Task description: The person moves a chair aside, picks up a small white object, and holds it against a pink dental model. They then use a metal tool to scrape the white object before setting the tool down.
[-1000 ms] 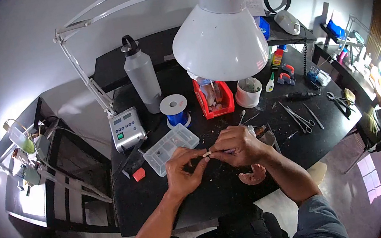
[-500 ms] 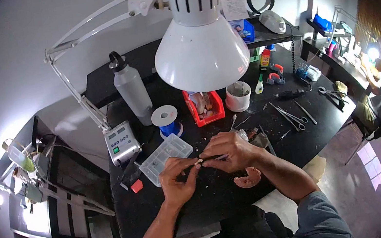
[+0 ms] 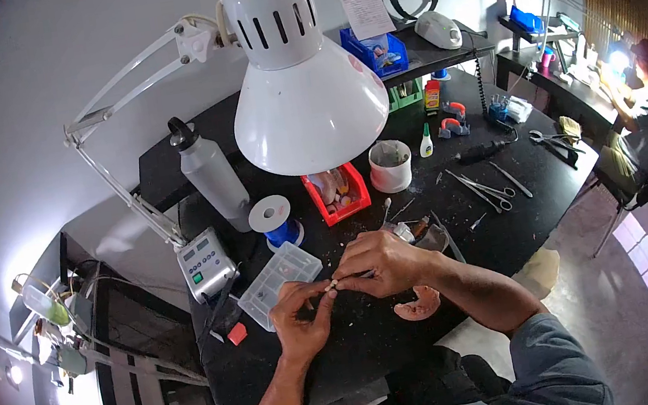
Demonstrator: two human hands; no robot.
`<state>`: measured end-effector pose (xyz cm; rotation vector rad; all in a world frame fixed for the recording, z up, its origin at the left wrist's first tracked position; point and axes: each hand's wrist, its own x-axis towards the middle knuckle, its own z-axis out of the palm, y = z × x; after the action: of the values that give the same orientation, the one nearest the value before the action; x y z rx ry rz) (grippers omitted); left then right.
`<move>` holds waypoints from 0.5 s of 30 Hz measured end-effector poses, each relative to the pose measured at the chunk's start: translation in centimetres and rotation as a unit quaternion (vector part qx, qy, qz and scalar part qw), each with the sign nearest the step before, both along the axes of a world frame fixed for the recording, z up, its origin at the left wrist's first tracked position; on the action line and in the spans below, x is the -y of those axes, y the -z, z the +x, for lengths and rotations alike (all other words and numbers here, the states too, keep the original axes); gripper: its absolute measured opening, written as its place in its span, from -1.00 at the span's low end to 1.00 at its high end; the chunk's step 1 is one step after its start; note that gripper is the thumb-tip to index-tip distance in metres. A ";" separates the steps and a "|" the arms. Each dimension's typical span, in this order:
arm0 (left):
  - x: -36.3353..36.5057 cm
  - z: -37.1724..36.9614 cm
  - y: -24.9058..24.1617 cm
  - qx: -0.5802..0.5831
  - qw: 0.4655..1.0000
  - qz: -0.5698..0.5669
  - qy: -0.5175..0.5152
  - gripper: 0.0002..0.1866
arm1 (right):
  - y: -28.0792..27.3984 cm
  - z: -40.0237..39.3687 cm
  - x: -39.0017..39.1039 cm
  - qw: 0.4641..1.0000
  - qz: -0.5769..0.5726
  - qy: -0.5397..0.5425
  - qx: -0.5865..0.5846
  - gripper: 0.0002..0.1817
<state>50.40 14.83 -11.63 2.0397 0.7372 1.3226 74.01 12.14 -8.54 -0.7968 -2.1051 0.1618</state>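
My left hand (image 3: 299, 315) pinches a small pale tooth-like piece (image 3: 333, 284) between thumb and fingertips, above the black table. My right hand (image 3: 383, 262) meets it there, fingers closed round a slim tool (image 3: 366, 274) that is mostly hidden; its tip is at the piece. A pink horseshoe-shaped dental model (image 3: 418, 304) lies just below my right wrist. Beside my left hand is a clear compartment box (image 3: 278, 279). Small tools and bits lie behind my right hand, partly covered by it.
A white lamp (image 3: 310, 112) hangs over the table (image 3: 365, 364). Behind the hands stand a red bin (image 3: 337, 194), white pot (image 3: 391, 166), blue-wire spool (image 3: 275, 220), grey bottle (image 3: 213, 177) and control box (image 3: 206, 264). Scissors (image 3: 490, 190) lie right. Another person (image 3: 636, 101) sits far right.
The view has shifted, so the lamp and table items sit differently in frame. Both hands stay together at the small piece, with only slight finger movement.
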 end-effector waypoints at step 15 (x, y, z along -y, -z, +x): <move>0.1 -0.2 0.0 0.000 0.997 -0.074 0.014 -0.81 | 0.4 -0.1 -0.2 1.000 0.015 0.009 0.002 -0.85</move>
<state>50.19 14.69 -11.63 1.9257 0.7792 1.2150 73.87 12.31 -8.92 -0.7986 -2.0983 0.1184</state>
